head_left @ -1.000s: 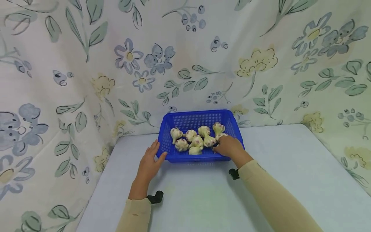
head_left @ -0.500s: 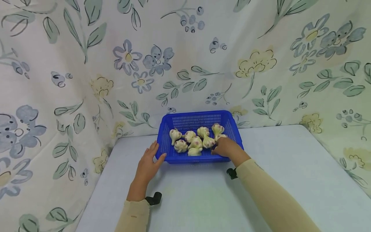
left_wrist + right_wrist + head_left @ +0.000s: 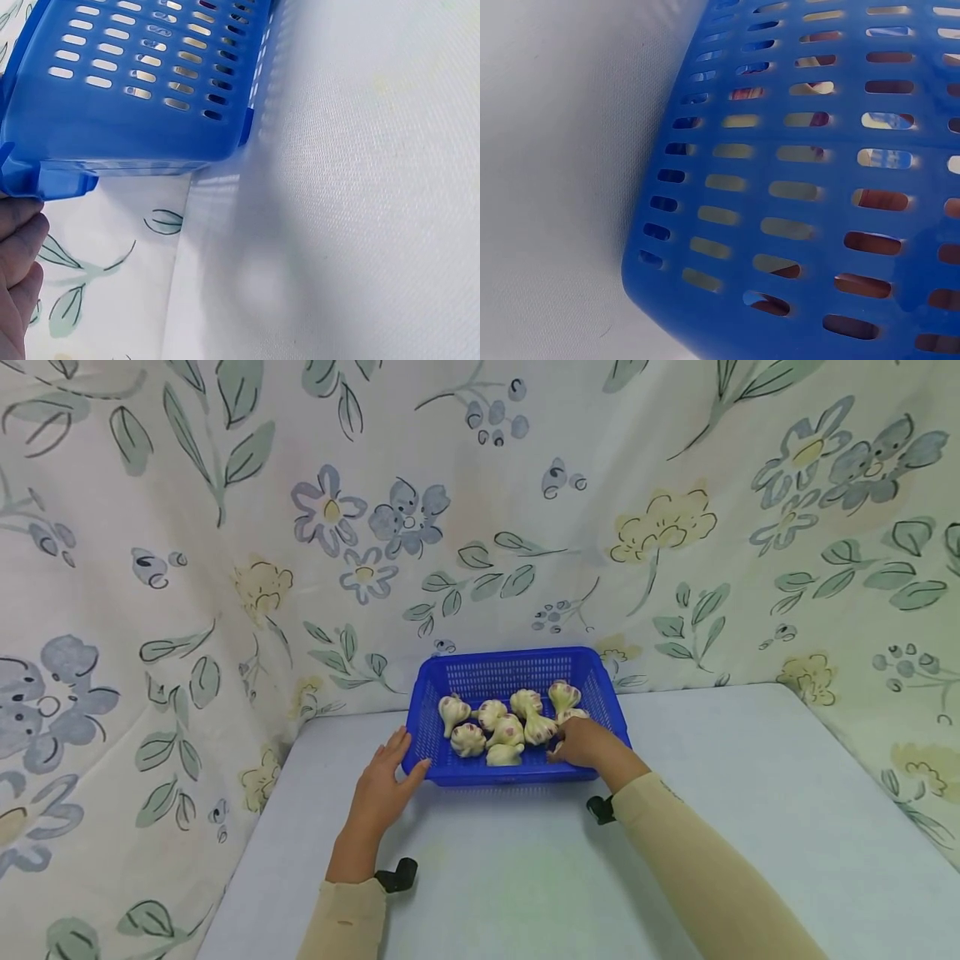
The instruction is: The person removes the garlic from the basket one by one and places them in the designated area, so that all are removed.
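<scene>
A blue slotted plastic basket holds several white garlic bulbs with purple markings. My left hand lies along its left end, fingers stretched at the rim and thumb by the front corner. In the left wrist view, the fingers touch the underside of the basket rim. Inside the right front corner, my right hand curls downward around a garlic bulb, mostly hidden by the fingers. The right wrist view looks at the basket wall; pale bulbs and parts of the hand show through its slots.
The basket stands near the back of a white-covered table. A floral curtain hangs right behind it and along the left side. Dark wrist cameras sit below both hands.
The head view has shifted slightly. Both hands and the basket stay almost in place; a little more of a pale bulb shows between the right thumb and fingers.
</scene>
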A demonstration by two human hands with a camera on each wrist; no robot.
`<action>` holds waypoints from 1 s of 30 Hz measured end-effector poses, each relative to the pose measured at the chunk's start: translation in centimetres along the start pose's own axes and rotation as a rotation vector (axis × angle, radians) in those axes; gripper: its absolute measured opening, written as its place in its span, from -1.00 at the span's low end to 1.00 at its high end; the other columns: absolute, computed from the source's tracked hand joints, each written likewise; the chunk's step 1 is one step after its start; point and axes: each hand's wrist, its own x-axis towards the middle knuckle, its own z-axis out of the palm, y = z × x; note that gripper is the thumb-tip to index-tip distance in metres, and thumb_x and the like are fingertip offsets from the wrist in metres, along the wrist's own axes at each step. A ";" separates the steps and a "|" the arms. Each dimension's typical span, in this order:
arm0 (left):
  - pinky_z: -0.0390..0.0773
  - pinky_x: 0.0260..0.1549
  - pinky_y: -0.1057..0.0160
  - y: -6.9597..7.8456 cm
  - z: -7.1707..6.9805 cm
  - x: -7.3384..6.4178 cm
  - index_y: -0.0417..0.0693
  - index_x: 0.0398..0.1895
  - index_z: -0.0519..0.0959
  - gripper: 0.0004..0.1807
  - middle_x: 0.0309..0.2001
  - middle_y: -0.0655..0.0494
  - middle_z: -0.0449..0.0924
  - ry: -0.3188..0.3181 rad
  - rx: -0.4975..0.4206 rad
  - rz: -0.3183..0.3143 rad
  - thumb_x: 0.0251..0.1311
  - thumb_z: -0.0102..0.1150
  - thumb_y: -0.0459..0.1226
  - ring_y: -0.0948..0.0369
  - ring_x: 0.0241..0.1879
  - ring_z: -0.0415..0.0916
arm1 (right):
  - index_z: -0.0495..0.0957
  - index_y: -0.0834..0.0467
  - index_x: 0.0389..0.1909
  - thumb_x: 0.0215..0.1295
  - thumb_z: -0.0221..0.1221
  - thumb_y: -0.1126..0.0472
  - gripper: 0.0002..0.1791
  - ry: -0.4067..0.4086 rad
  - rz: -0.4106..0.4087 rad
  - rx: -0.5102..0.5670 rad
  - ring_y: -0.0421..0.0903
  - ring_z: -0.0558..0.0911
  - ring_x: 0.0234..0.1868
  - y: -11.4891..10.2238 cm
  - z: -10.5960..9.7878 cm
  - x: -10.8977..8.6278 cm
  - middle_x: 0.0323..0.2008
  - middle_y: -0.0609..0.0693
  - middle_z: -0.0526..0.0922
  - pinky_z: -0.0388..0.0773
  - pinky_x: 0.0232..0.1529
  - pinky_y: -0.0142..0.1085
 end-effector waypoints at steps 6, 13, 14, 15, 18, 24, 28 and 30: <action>0.07 0.36 -0.33 0.0 0.1 -0.1 -0.03 0.50 0.21 -0.12 0.54 0.06 0.09 0.001 -0.003 -0.006 0.29 -0.04 0.31 -0.23 0.49 -0.01 | 0.54 0.28 0.19 0.24 0.31 0.08 -0.45 -0.003 -0.007 0.023 0.21 0.53 0.23 0.1 0.0 0.0 0.18 0.20 0.59 0.39 0.27 0.17; 0.07 0.37 -0.32 0.1 0.0 -0.1 -0.01 0.51 0.19 -0.08 0.55 0.08 0.07 -0.010 0.001 -0.014 0.26 -0.10 0.37 -0.22 0.50 -0.02 | 0.55 0.28 0.19 0.22 0.33 0.08 -0.44 0.001 0.010 0.035 0.20 0.55 0.20 0.1 -0.1 -0.1 0.16 0.21 0.60 0.40 0.27 0.16; 0.07 0.37 -0.32 0.2 -0.1 -0.1 0.00 0.51 0.19 -0.07 0.55 0.09 0.07 -0.012 0.003 -0.016 0.26 -0.12 0.38 -0.22 0.50 -0.02 | 0.55 0.28 0.18 0.22 0.33 0.08 -0.44 0.003 0.010 0.035 0.20 0.55 0.20 0.1 -0.1 -0.1 0.16 0.21 0.60 0.40 0.26 0.16; 0.07 0.37 -0.32 0.2 -0.1 -0.1 0.00 0.51 0.19 -0.06 0.55 0.10 0.06 -0.014 0.004 -0.017 0.25 -0.13 0.39 -0.22 0.50 -0.02 | 0.55 0.28 0.19 0.22 0.33 0.08 -0.44 0.004 0.010 0.036 0.20 0.55 0.20 0.1 -0.1 -0.1 0.16 0.20 0.60 0.40 0.26 0.16; 0.07 0.37 -0.32 0.2 -0.1 -0.1 0.00 0.51 0.19 -0.07 0.55 0.12 0.05 -0.016 0.008 -0.016 0.25 -0.13 0.39 -0.23 0.50 -0.02 | 0.54 0.28 0.19 0.22 0.33 0.09 -0.44 0.008 0.007 0.042 0.20 0.55 0.19 0.0 -0.1 -0.2 0.16 0.21 0.60 0.41 0.26 0.17; 0.07 0.37 -0.31 0.2 0.0 -0.1 -0.02 0.51 0.20 -0.12 0.55 0.09 0.07 -0.007 0.004 -0.010 0.29 -0.06 0.32 -0.24 0.49 -0.01 | 0.54 0.28 0.19 0.22 0.33 0.09 -0.43 0.017 -0.008 0.052 0.20 0.54 0.21 0.2 0.0 -0.1 0.18 0.21 0.59 0.41 0.26 0.16; 0.07 0.38 -0.30 0.2 -0.1 -0.1 -0.01 0.51 0.20 -0.11 0.55 0.10 0.07 -0.006 0.001 -0.008 0.29 -0.08 0.33 -0.22 0.50 -0.01 | 0.55 0.26 0.19 0.21 0.34 0.08 -0.43 0.017 -0.009 0.051 0.19 0.54 0.20 0.3 0.1 0.0 0.18 0.19 0.59 0.40 0.26 0.16; 0.06 0.38 -0.30 0.2 -0.1 -0.1 -0.01 0.51 0.19 -0.11 0.55 0.10 0.06 -0.007 0.000 -0.007 0.29 -0.07 0.33 -0.21 0.50 -0.02 | 0.56 0.26 0.18 0.20 0.35 0.07 -0.43 0.019 -0.011 0.053 0.18 0.55 0.19 0.3 0.1 -0.1 0.17 0.19 0.60 0.41 0.26 0.16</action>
